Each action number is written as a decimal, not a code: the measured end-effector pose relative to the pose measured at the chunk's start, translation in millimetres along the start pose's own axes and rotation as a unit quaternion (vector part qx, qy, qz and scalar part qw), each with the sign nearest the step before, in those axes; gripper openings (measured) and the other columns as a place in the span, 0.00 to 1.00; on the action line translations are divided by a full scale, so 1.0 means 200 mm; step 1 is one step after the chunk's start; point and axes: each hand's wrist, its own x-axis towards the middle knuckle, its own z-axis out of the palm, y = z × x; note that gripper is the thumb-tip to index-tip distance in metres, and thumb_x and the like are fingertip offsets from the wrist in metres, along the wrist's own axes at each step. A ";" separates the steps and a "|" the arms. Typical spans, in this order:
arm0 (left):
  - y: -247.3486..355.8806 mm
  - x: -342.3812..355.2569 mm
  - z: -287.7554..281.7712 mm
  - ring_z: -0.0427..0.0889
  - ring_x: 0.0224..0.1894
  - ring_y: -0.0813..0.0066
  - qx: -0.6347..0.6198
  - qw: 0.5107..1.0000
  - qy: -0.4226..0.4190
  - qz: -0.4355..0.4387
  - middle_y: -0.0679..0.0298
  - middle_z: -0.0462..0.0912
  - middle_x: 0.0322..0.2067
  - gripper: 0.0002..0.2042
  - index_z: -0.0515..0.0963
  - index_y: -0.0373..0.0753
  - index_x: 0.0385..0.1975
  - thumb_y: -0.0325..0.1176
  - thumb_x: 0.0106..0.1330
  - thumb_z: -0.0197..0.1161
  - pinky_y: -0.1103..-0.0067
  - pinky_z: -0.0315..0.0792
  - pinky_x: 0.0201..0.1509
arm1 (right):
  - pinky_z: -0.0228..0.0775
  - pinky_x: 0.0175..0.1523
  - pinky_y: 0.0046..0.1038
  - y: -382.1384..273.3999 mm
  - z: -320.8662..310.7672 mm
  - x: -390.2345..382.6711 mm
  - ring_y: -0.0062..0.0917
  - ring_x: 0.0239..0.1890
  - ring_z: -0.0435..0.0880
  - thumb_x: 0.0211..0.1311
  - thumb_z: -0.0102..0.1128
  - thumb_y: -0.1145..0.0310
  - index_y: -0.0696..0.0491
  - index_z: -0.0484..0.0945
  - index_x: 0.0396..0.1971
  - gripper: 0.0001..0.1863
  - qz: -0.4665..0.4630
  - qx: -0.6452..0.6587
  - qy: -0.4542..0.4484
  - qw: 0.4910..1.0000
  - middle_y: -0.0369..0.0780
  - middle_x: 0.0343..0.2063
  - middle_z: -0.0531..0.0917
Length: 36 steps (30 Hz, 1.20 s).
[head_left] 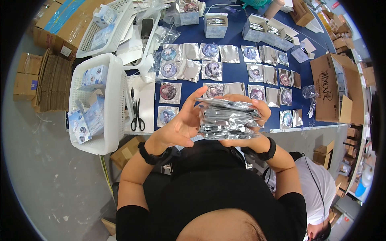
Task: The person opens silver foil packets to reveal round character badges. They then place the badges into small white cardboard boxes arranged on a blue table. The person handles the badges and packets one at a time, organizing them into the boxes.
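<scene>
Between my hands, in front of my chest, is a stack of shiny silver packets [227, 120]. My left hand [179, 128] grips its left end, index finger at the upper corner. My right hand [257, 140] holds the right side, fingertips curled over the top and palm mostly hidden behind the packets. Beyond them, rows of round printed badges [210, 50] on silver packets, alongside plain silver packets [230, 54], lie on the blue table [189, 36].
At left are white plastic baskets [118, 96] with printed boxes, and black scissors [137, 114]. Small packet boxes [215, 26] stand at the back. A cardboard carton [327, 86] sits on the right. A person in a white shirt [315, 184] is close behind my right arm.
</scene>
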 end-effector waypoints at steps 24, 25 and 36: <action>-0.15 0.08 -0.19 0.68 0.56 0.65 0.058 0.965 0.183 0.181 0.59 0.70 0.52 0.22 0.67 0.38 0.48 0.35 0.52 0.62 0.66 0.61 0.60 | 0.55 0.59 0.34 0.02 0.02 0.07 0.31 0.56 0.62 0.41 0.70 0.58 0.56 0.46 0.59 0.50 0.293 0.069 0.055 0.952 0.42 0.54 0.58; -0.12 0.07 -0.18 0.69 0.55 0.67 0.039 0.969 0.183 0.164 0.61 0.72 0.50 0.14 0.73 0.39 0.41 0.27 0.52 0.60 0.68 0.61 0.60 | 0.55 0.58 0.35 0.06 -0.01 0.06 0.32 0.57 0.62 0.40 0.71 0.57 0.55 0.46 0.59 0.51 0.233 0.012 0.034 0.972 0.42 0.54 0.59; 0.09 0.11 -0.10 0.73 0.34 0.84 0.260 0.946 0.173 -0.089 0.68 0.76 0.36 0.24 0.68 0.33 0.46 0.28 0.47 0.68 0.84 0.69 0.38 | 0.67 0.50 0.28 0.01 -0.16 0.30 0.34 0.44 0.77 0.36 0.72 0.67 0.50 0.60 0.58 0.44 0.274 -0.136 -0.279 0.910 0.45 0.42 0.77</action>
